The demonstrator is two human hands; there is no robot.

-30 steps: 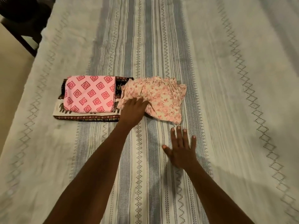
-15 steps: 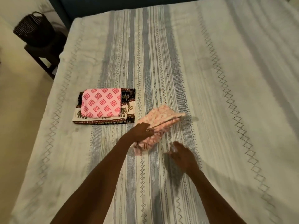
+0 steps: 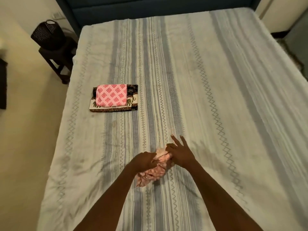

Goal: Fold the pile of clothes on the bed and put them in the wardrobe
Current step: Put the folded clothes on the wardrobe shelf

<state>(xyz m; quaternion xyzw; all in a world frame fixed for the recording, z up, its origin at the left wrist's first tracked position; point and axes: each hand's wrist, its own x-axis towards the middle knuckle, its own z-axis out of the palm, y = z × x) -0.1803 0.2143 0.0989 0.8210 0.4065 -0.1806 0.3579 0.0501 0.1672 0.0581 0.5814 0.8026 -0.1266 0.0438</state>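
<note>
My left hand (image 3: 144, 161) is curled round one end of the floral pink garment (image 3: 155, 170), fingers closed on the cloth. My right hand (image 3: 180, 154) pinches the other end with thumb and inner fingers; two fingers (image 3: 175, 140) stick out straight. The garment hangs bunched between both hands, above the bedspread (image 3: 216, 97) near the bed's near edge, its lower part drooping toward the sheet. Toward the left edge lies a folded stack: pink diamond-print piece (image 3: 111, 97) on top of a dark elephant-print piece (image 3: 131, 106). Well apart from the hands.
</note>
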